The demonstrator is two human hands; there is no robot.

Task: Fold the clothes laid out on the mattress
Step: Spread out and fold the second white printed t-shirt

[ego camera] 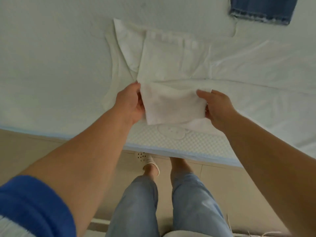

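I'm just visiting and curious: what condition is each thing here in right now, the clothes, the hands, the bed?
White garment: partly folded, its near end lifted off the bed between both hands.
Left hand: grips the garment's left edge.
Right hand: grips the garment's right edge.
Denim piece: lying flat at the far right, frayed hem showing, untouched.
Mattress: covered in white, with wrinkles on the right side.
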